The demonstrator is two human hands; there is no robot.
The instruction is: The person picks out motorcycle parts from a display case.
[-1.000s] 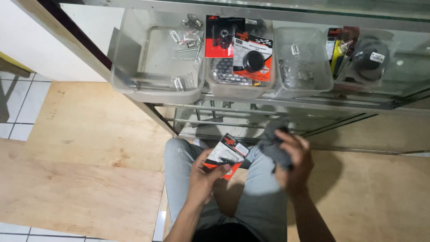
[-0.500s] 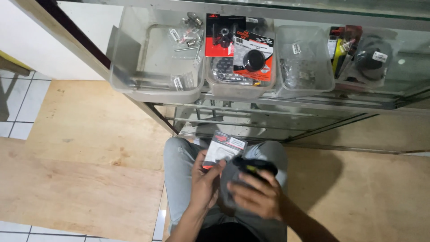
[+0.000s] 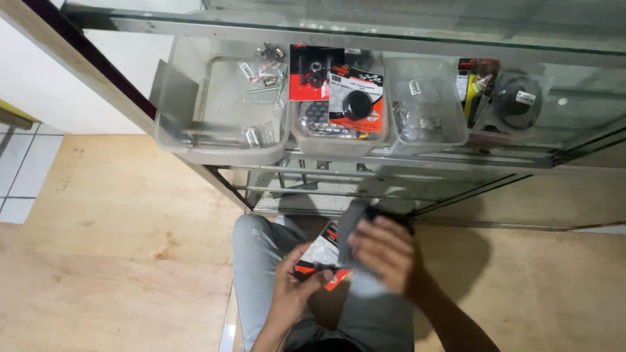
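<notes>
over the lap, left hand grips a carded packet; right hand clutches a grey cloth

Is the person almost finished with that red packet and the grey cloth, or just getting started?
Somewhere in the middle, it seems. The left hand holds a red and white packet over the lap, and the right hand presses a grey cloth on it. More packets already sit in clear tubs on the glass shelf. I can't tell how many were handled.

There's a flat red, black and white carded pack down on the lap. Two more red-and-black carded packs sit in the middle clear bin, and small white-labelled baggies in the left bin.
</notes>
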